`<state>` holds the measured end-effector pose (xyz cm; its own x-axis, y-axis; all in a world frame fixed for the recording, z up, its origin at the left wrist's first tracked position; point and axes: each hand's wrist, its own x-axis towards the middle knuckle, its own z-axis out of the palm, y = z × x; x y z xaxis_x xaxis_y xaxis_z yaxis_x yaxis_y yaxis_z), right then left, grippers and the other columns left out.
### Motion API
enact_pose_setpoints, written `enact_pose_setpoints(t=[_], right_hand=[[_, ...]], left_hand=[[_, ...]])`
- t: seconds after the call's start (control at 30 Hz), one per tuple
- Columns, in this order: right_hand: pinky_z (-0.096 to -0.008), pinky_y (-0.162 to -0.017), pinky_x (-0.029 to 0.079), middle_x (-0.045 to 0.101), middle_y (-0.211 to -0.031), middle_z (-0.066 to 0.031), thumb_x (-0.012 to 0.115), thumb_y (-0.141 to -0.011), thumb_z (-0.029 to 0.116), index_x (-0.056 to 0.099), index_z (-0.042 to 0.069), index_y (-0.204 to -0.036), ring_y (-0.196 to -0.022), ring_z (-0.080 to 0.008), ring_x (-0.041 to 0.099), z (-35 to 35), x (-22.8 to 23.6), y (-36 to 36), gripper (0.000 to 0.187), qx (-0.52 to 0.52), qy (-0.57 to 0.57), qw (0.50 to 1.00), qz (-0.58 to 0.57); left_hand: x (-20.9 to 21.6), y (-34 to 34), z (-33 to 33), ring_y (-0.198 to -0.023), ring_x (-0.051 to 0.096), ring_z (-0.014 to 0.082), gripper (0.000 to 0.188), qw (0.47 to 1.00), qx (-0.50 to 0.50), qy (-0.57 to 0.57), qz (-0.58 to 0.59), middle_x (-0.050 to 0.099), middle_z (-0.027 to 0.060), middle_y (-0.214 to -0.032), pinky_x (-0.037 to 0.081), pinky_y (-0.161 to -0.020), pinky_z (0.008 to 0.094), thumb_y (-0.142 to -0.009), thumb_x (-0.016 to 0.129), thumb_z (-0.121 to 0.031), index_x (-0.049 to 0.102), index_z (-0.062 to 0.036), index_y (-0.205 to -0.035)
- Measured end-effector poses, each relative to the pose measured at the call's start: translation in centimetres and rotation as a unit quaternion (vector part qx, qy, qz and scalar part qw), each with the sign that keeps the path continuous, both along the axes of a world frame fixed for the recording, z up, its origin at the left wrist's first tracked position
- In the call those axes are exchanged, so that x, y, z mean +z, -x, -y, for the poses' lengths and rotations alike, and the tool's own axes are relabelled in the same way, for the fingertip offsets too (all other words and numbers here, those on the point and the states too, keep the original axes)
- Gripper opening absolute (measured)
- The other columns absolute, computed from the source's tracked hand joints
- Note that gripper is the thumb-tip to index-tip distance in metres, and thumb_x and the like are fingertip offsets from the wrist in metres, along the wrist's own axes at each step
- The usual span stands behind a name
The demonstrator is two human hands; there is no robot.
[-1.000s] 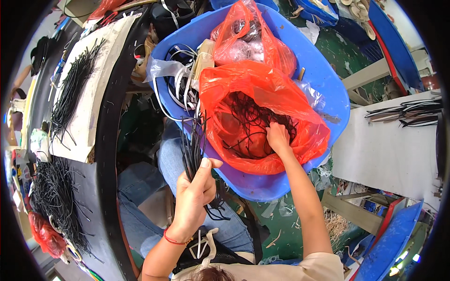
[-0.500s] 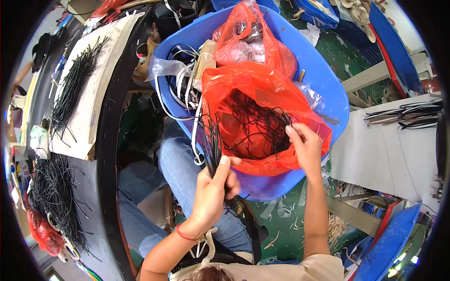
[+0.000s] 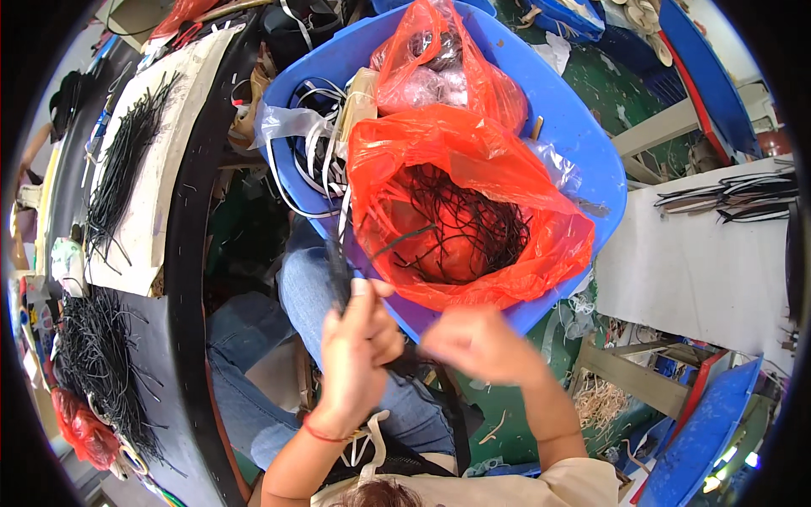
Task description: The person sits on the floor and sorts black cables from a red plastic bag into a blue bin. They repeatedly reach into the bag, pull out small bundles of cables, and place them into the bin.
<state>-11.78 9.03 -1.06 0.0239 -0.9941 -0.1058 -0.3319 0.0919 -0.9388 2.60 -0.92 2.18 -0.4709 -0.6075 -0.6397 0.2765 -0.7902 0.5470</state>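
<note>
My left hand (image 3: 359,342) is closed around a bundle of thin black cords (image 3: 340,275), which stands up from the fist and is smeared by motion. Just to the right, my right hand (image 3: 475,345) is below the near rim of an open red plastic bag (image 3: 465,152); its fingers are too blurred to tell what they hold, if anything. Inside the bag lies a loose tangle of black cords (image 3: 460,224). The bag rests in a large blue plastic tub (image 3: 579,127) in front of my knees.
A second red bag (image 3: 498,89) and white and black straps (image 3: 314,160) share the tub. On the dark bench (image 3: 190,253) at left lie black cord bundles (image 3: 127,169), one on a pale board (image 3: 198,84). Further dark strips (image 3: 726,201) lie on a white table (image 3: 676,262) at right.
My right hand has left the bag and swung down and left, close to my left hand. The left hand, still gripping the cords, has shifted slightly left.
</note>
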Motion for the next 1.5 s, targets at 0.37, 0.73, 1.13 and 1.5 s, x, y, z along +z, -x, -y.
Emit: enact_pose_setpoints(t=[0.37,0.73,1.13,1.5], right_hand=[[-0.0422,-0.073,0.046,0.06,-0.084,-0.014,0.065,-0.074,0.016,0.063,0.003,-0.077,-0.084,-0.0329,0.055,3.9,-14.6,8.5,0.013,-0.201,-0.041,0.878,-0.431],[-0.0365,-0.061,0.045,0.06,-0.074,-0.0119,0.062,-0.082,0.014,0.057,0.003,-0.084,-0.065,-0.0285,0.056,1.1,-0.9,3.2,0.012,-0.3,0.017,0.943,-0.144],[-0.0366,-0.056,0.04,0.056,-0.068,-0.0118,0.065,-0.075,0.001,0.062,0.0,-0.086,-0.059,-0.0272,0.053,2.7,2.6,-5.1,0.011,-0.166,0.184,0.954,-0.17],[-0.0358,-0.065,0.046,0.061,-0.08,-0.0156,0.058,-0.084,0.011,0.062,-0.001,-0.087,-0.074,-0.031,0.06,0.8,-5.5,3.4,0.013,-0.257,-0.015,0.951,-0.173]], left_hand=[[1.4,-2.1,1.7,-0.042,0.019,0.0011,0.023,1.0,-0.006,0.022,-0.008,0.024,-0.0089,-0.055,0.017,-0.038,0.0186,-0.097,0.041,-0.024,0.053,-0.0073,-0.087],[-2.3,1.9,-0.9,-0.098,0.061,0.0324,0.03,1.0,-0.006,0.002,-0.017,0.061,0.0209,-0.101,0.048,-0.09,0.042,-0.097,0.04,-0.026,0.049,0.0026,-0.099],[9.6,-3.7,9.6,-0.044,0.029,0.0021,0.031,0.925,0.118,0.344,0.108,0.035,-0.0067,-0.056,0.02,-0.039,0.0205,-0.091,0.053,-0.036,0.055,-0.0057,-0.087],[6.6,-19.3,43.2,-0.092,0.057,0.0349,0.051,0.096,-0.198,0.82,0.529,0.055,0.0203,-0.111,0.046,-0.074,0.0435,-0.086,0.038,-0.003,0.032,-0.011,-0.136]])
